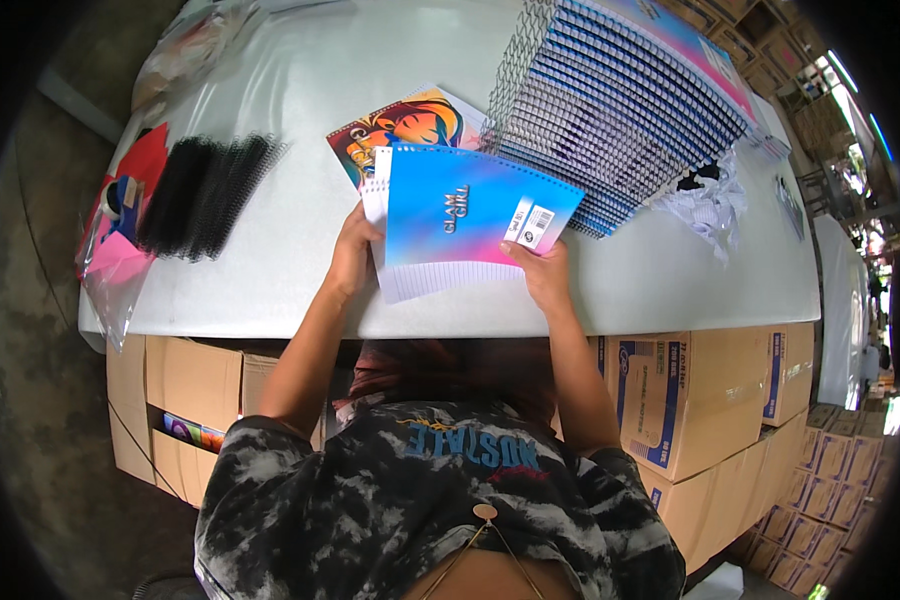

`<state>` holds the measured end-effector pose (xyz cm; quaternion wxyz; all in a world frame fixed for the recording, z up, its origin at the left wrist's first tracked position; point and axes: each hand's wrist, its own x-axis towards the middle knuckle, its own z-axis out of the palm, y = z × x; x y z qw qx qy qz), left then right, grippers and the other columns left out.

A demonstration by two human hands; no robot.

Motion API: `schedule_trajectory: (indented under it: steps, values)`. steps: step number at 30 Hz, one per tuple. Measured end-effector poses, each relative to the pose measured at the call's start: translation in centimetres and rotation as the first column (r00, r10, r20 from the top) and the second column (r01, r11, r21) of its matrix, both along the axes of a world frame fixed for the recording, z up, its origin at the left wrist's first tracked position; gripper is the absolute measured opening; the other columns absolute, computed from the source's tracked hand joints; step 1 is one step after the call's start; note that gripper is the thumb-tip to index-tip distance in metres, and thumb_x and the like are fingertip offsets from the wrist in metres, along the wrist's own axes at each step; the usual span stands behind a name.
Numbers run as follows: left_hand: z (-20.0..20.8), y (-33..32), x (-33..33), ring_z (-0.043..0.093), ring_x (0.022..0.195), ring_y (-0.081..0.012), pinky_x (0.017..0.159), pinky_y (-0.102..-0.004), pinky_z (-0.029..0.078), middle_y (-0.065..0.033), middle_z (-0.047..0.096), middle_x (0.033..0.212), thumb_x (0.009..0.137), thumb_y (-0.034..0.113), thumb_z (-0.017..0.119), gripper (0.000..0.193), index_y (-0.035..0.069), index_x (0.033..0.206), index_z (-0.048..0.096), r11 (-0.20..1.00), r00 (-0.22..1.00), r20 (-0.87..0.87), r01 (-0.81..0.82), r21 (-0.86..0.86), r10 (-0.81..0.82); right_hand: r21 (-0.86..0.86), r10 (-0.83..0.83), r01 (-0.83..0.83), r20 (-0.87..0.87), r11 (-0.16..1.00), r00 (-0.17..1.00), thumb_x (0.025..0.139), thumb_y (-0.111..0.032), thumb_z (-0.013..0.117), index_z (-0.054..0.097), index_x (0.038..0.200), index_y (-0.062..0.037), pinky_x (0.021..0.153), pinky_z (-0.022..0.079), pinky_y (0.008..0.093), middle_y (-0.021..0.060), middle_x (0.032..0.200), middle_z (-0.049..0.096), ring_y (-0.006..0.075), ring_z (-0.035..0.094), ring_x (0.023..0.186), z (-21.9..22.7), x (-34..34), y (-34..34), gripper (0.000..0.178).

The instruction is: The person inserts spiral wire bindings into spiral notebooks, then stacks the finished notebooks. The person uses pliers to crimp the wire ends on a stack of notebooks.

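Between my hands, above the near part of the table, is a blue-to-pink notebook cover (pixel 420 220) with punched holes along its far edge and no coil in them. Ruled sheets (pixel 450 283) stick out from under it, fanned out of line. My left hand (pixel 353 248) grips the sheets at their left edge. Pressed on the cover's right corner, beside a white barcode label, is the thumb of my right hand (pixel 540 268); its other fingers are hidden underneath. Just beyond lies a cover with a colourful painted figure (pixel 407 125), partly covered by the held stack.
A tall stack of coil-bound notebooks (pixel 620 110) fills the far right. Black spiral coils (pixel 208 195) lie at the left, beside a tape roll (pixel 122 195) and clear plastic (pixel 115 290). Crumpled paper strips (pixel 705 210) lie at the right. Cardboard boxes (pixel 705 400) stand below the table edge.
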<state>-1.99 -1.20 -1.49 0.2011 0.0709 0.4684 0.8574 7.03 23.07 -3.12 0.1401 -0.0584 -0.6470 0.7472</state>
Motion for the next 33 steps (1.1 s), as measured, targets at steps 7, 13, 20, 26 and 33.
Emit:
schedule_trajectory:
  steps: [7, 13, 20, 26, 33]
  values:
    - [1.2, -0.2, 2.4, 0.046, 0.108, -0.0157, 0.094, -0.0307, 0.035, -0.0081, 0.050, 0.115, 0.076, -0.006, 0.051, 0.046, 0.002, 0.120, 0.040, 0.939, 0.932, -0.346, -0.213, -0.271, 0.112, 0.094, -0.010, 0.015, -0.057, 0.995, 0.998, 0.077, 0.002, 0.067, 0.063, 0.095, 0.0014, 0.074, 0.049, 0.0248, 0.0047, 0.089, 0.066, 0.0095, 0.060, 0.080, 1.3, 0.5, -0.6, 0.018]
    - [1.4, 0.4, 4.3, 0.045, 0.102, -0.0155, 0.091, -0.0293, 0.034, -0.0074, 0.049, 0.107, 0.075, -0.005, 0.054, 0.041, 0.004, 0.114, 0.041, 0.911, 0.844, -0.511, -0.329, -0.249, 0.165, -0.081, 0.009, -0.022, -0.165, 0.996, 0.986, 0.076, 0.002, 0.068, 0.060, 0.097, 0.0014, 0.074, 0.050, 0.0256, 0.0067, 0.087, 0.065, 0.0120, 0.061, 0.078, 1.2, 1.3, -1.3, 0.022]
    - [-0.8, -0.1, 2.6, 0.049, 0.100, -0.0138, 0.089, -0.0280, 0.038, -0.0062, 0.052, 0.108, 0.072, -0.009, 0.050, 0.050, 0.002, 0.119, 0.040, 0.922, 0.918, -0.372, -0.254, -0.292, 0.135, -0.157, -0.090, 0.050, -0.262, 0.986, 0.961, 0.071, 0.001, 0.072, 0.052, 0.101, 0.0008, 0.073, 0.051, 0.0271, 0.0083, 0.093, 0.063, 0.0126, 0.061, 0.079, 2.8, -0.4, -1.6, 0.036]
    - [-1.9, 1.2, 2.8, 0.053, 0.095, -0.0139, 0.087, -0.0281, 0.041, -0.0053, 0.056, 0.103, 0.076, -0.009, 0.052, 0.040, 0.002, 0.114, 0.046, 0.936, 0.941, -0.329, -0.186, -0.300, 0.081, -0.092, 0.099, -0.098, 0.000, 0.991, 0.995, 0.069, 0.001, 0.074, 0.059, 0.086, 0.0000, 0.073, 0.050, 0.0247, 0.0068, 0.094, 0.063, 0.0115, 0.060, 0.080, 1.2, -0.8, -0.4, 0.023]
    - [-2.5, 0.7, 2.8, 0.051, 0.101, -0.0141, 0.091, -0.0300, 0.039, -0.0073, 0.054, 0.111, 0.081, -0.007, 0.055, 0.038, 0.001, 0.116, 0.042, 0.876, 0.904, -0.428, -0.214, -0.432, 0.009, 0.099, 0.244, -0.232, -0.132, 0.968, 0.961, 0.069, -0.003, 0.076, 0.057, 0.079, -0.0009, 0.075, 0.045, 0.0233, 0.0069, 0.097, 0.062, 0.0090, 0.055, 0.088, 4.9, -0.8, 0.5, 0.022]
